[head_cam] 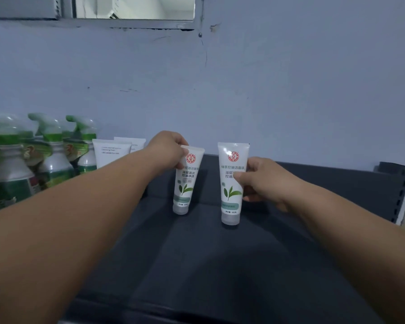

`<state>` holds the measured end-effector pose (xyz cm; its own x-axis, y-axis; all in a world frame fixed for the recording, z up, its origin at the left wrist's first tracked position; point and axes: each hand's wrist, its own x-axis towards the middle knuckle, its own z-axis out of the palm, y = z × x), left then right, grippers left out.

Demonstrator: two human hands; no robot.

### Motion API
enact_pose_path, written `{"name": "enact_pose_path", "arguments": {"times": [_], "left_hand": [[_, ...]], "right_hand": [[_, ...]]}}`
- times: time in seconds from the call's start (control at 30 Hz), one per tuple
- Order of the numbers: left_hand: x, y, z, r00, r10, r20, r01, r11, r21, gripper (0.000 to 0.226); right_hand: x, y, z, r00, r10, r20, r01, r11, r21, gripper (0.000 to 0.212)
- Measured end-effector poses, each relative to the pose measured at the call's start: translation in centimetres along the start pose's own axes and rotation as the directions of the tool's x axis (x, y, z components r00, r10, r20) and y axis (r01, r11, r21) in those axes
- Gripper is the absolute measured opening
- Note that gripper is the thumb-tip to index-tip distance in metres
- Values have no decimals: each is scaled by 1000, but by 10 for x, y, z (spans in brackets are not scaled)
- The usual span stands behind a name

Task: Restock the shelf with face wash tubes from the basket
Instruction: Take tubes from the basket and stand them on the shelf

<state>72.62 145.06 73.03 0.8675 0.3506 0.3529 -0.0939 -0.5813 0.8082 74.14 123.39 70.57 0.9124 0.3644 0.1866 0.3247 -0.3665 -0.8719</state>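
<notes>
Dark grey metal forms the shelf (197, 258), and two white face wash tubes with green leaf prints and red round logos stand on it cap down, apart from each other near the middle. The left hand (167, 149) grips the left tube (185, 185) at its flat crimped top, fingers curled over the upper left corner, and this tube leans slightly to the left at its foot. The right hand (261, 181) holds the right tube (232, 197) around its middle from the right side, the thumb laid across the printed front and the other fingers wrapped behind. The right tube stands nearer the front edge than the left one and looks upright; its clear cap seems to rest on the shelf surface. Behind the left forearm, further left on the shelf, stand two plain white tubes (111, 153), one partly behind the other, flat ends up. Left of those is a cluster of spray bottles (54, 157) with green triggers and green labels, blurred at the edge of the view. A pale blue wall (290, 90) with cracks rises behind the shelf. At the far right a dark perforated upright (403, 195) closes the end of the shelf.
</notes>
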Motion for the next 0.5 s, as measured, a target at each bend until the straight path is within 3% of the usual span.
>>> {"name": "enact_pose_path", "arguments": {"times": [0.5], "left_hand": [[41, -34, 11, 998, -55, 15, 57, 990, -132, 16]], "right_hand": [[37, 13, 25, 999, 25, 25, -27, 997, 66, 16]]}}
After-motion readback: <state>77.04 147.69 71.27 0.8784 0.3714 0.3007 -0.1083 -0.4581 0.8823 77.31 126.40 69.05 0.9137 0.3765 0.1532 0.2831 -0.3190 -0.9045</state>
